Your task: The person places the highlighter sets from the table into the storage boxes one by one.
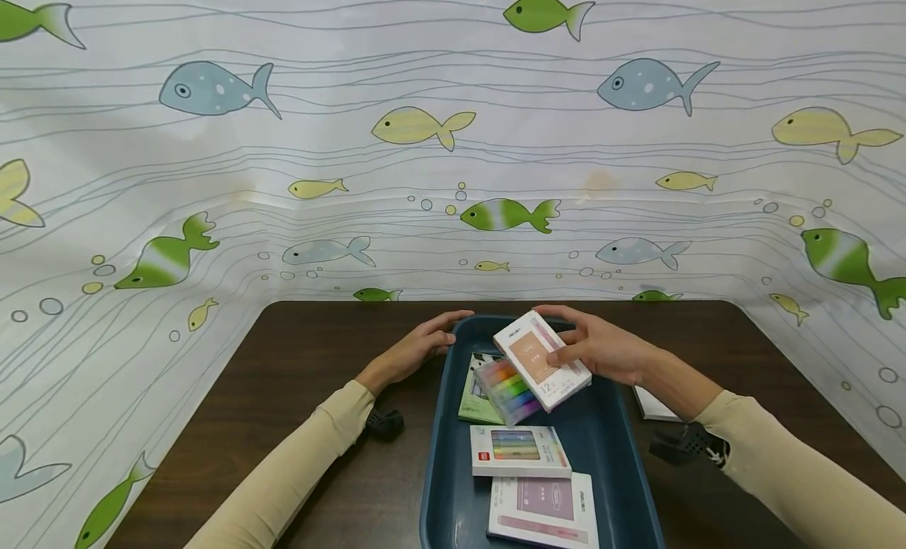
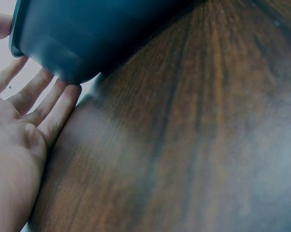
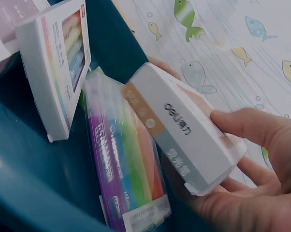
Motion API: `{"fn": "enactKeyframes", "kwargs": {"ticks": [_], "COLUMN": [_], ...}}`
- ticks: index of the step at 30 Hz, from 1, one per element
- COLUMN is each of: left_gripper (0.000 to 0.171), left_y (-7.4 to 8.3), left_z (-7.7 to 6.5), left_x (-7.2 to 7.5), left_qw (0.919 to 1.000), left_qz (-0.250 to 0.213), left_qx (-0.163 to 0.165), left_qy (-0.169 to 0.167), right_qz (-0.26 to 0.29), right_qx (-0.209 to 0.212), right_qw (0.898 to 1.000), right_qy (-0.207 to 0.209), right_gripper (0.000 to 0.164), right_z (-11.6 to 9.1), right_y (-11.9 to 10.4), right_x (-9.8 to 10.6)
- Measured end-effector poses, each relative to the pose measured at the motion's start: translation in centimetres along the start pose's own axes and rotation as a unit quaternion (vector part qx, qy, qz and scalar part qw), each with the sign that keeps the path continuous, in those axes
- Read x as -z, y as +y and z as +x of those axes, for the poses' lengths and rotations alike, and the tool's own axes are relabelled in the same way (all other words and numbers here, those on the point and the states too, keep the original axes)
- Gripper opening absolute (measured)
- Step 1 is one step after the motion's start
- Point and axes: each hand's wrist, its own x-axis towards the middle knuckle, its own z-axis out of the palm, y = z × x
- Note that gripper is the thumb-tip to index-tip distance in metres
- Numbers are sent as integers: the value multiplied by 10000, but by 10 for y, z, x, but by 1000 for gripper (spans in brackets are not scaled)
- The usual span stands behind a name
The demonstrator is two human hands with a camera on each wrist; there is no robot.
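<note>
My right hand [image 1: 602,346] grips a white box of highlighters [image 1: 541,360] with an orange panel, thumb on its front and fingers behind. The box is tilted over the far end of a dark blue plastic bin [image 1: 440,455]. Just beneath it leans a clear pack of rainbow-coloured highlighters [image 3: 121,150], partly hidden by the box in the head view. At the bin's far left corner is my left hand [image 1: 414,348]. In the left wrist view its fingers [image 2: 53,104] reach out fairly straight, tips at the bin's outer wall, with the thumb by the rim.
Inside the bin lie a green pack [image 1: 476,399], a white box with a window onto coloured pens [image 1: 520,451], and a white and mauve box [image 1: 543,510]. Right of the bin, a white flat item [image 1: 654,405] rests on the dark wooden table [image 1: 340,360]. Fish-patterned sheeting [image 1: 425,171] surrounds the table.
</note>
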Motion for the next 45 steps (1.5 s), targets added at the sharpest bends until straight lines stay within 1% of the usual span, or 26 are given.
{"fn": "enactKeyframes", "kwargs": {"ticks": [5, 11, 17, 27, 29, 31, 33, 34, 36, 38, 40, 45], "left_gripper": [56, 55, 55, 55, 55, 55, 55, 55, 56, 56, 55, 55], "left_y": [0, -3, -4, -2, -2, -2, -2, -2, -2, -2, -2, -1], "left_z": [0, 0, 0, -1, -1, -1, -1, -1, 0, 0, -1, -1], "left_x": [1, 2, 2, 1, 1, 1, 1, 1, 1, 0, 0, 0], "left_qw": [10000, 9999, 9999, 9998, 9998, 9999, 9999, 9999, 10000, 10000, 9999, 9999], "left_qz": [36, 57, 88, 141, 138, 128, 87, 76, 49, 40, 79, 95], "left_qx": [15, 74, 87, 75, 86, 82, 68, 63, 46, 53, 66, 34], "left_qy": [57, 59, 55, 73, 75, 68, 57, 51, 50, 49, 56, 40], "right_qz": [-264, -542, -878, -962, -988, -1024, -1085, -1141, -1187, -1257, -1263, -1266], "right_qx": [-1, -111, -69, 111, 156, 280, 496, 614, 837, 971, 1007, 969], "right_qw": [9970, 9864, 9782, 9653, 9602, 9549, 9547, 9565, 9630, 9691, 9728, 9781], "right_qy": [-729, -1546, -1879, -2423, -2606, -2773, -2726, -2614, -2272, -1885, -1658, -1338], "right_gripper": [89, 85, 81, 80, 80, 76, 68, 63, 55, 51, 51, 52], "right_z": [-3, -7, -10, -13, -13, -14, -15, -16, -18, -20, -23, -28], "right_y": [-5, -10, -13, -16, -18, -22, -28, -31, -37, -41, -43, -39], "right_x": [-11, -23, -34, -44, -46, -45, -41, -38, -30, -22, -15, -1]}}
